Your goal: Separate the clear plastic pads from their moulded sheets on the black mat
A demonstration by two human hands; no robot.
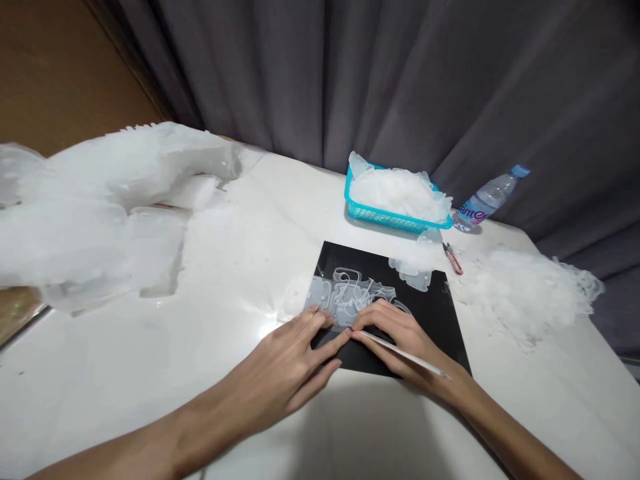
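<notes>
My left hand [295, 360] lies with its fingers stretched and apart, their tips on translucent molded sheet pieces [345, 303] and the lower left part of a black mat [435, 333]. My right hand [400, 333] is closed around a thin white pen-like stick [407, 357]. Its lower end meets the work close to my left index fingertip; the exact tip is hidden by my fingers. Thin loose whitish strips [367, 290] curl over the sheet pieces. Another translucent piece [417, 277] rests at the mat's far right corner.
A blue basket [385, 219] full of whitish translucent pieces stands behind the mat, beside a water bottle [487, 200]. Small pink-handled snips [453, 259] lie near a heap of thin scraps [530, 293]. Large stacks of translucent sheets [110, 207] cover the left side. A grey curtain [380, 80] hangs behind.
</notes>
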